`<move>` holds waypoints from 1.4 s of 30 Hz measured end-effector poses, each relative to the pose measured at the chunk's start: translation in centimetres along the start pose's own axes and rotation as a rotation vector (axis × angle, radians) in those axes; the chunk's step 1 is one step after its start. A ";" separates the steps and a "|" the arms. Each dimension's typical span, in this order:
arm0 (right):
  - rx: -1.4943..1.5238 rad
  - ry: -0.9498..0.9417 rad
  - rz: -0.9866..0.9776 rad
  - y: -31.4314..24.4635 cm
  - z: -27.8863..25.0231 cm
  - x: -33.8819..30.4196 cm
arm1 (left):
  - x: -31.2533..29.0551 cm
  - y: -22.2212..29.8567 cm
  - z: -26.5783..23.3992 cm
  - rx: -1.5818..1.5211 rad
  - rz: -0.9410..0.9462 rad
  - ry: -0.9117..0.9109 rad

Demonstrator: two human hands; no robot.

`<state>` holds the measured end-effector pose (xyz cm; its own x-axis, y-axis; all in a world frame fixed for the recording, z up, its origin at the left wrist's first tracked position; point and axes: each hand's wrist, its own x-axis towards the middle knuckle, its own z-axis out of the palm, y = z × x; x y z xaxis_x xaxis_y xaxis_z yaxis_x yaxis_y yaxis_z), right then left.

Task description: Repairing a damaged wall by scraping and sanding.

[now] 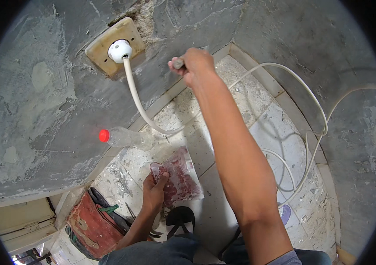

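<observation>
My right hand (198, 64) reaches up to the grey wall, its fingers wrapped round a short handle with a grey butt end (178, 63). The working end of that tool is hidden. Lower down, my left hand (155, 190) grips a flat dark-red sheet (181, 176) smeared with whitish material, thumb on top. A pale straight edge runs along its right side. Up to the left of my right hand, a yellowed square wall plate (97, 51) carries a round white fitting (120, 50). From the fitting a thick white cable (136, 99) hangs down toward the floor.
A clear plastic bottle (126, 138) with a red cap is beside the wall, left of the sheet. White cable loops (318, 95) arch over the right side. A red-brown bag (91, 225) lies at lower left. The tiled floor (265, 119) has debris on it. A black sandal (180, 216) shows below.
</observation>
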<state>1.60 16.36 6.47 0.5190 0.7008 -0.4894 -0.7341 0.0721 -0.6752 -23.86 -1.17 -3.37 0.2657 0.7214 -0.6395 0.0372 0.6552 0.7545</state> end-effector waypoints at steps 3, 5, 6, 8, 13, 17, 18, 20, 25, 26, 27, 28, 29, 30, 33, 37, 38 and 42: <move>-0.046 -0.143 -0.018 1.3 -0.4 -1.9 | 0.2 -0.4 0.3 -0.026 -0.026 0.016; -0.123 -0.168 -0.005 1.9 -1.8 -3.4 | 0.4 -0.7 0.7 -0.010 -0.015 0.007; -0.193 -0.211 0.002 2.3 -2.6 -4.0 | 0.6 -0.8 0.7 -0.014 -0.002 -0.006; -0.186 -0.164 -0.016 2.6 -5.1 -5.0 | 0.7 -0.9 0.8 -0.012 -0.002 0.005; -0.349 0.035 -0.108 0.8 -9.4 -1.6 | 0.4 -0.6 0.4 -0.009 0.024 0.020; -0.450 -0.031 -0.128 -0.3 -10.4 1.1 | 0.0 -0.3 0.2 -0.015 -0.004 0.043; -0.514 -0.067 -0.142 -0.5 -10.4 1.3 | -0.1 -0.4 0.2 -0.008 -0.029 0.036; -0.574 -0.103 -0.176 -0.6 -10.2 1.1 | -0.1 -0.4 0.1 -0.002 0.001 0.038; -0.534 -0.173 -0.123 1.1 -9.2 -1.0 | -0.2 -0.4 0.5 0.010 -0.012 0.041; -0.537 -0.179 -0.119 1.5 -9.1 -1.5 | -0.2 -0.4 0.7 -0.003 -0.017 0.024; -0.536 -0.182 -0.119 1.8 -9.1 -1.9 | -0.3 -0.3 0.9 -0.039 -0.030 -0.012; -0.511 -0.220 -0.113 2.0 -9.1 -2.3 | -0.3 -0.3 1.1 -0.012 -0.025 0.003; -0.480 -0.252 -0.118 2.1 -9.2 -2.6 | -0.3 -0.2 1.3 0.006 -0.023 0.001; -0.433 -0.270 -0.084 2.1 -9.6 -2.9 | -0.3 -0.2 1.3 0.010 -0.046 0.004; -0.317 -0.195 -0.035 1.7 -10.6 -3.0 | -0.3 -0.1 1.2 -0.050 0.007 -0.048; -0.408 -0.080 0.024 1.0 -11.1 -0.7 | -0.3 0.0 0.4 -0.015 0.009 -0.017; -0.446 -0.086 0.018 0.9 -11.2 0.0 | -0.3 0.0 0.2 -0.007 0.005 -0.028; -0.468 -0.139 0.042 0.6 -11.2 2.0 | -0.1 -0.2 0.0 -0.030 0.002 -0.027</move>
<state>7.10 9.87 -1.09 0.4062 0.7868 -0.4648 -0.4608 -0.2629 -0.8477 -23.92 -1.40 -3.43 0.2917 0.7165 -0.6337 0.0076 0.6607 0.7506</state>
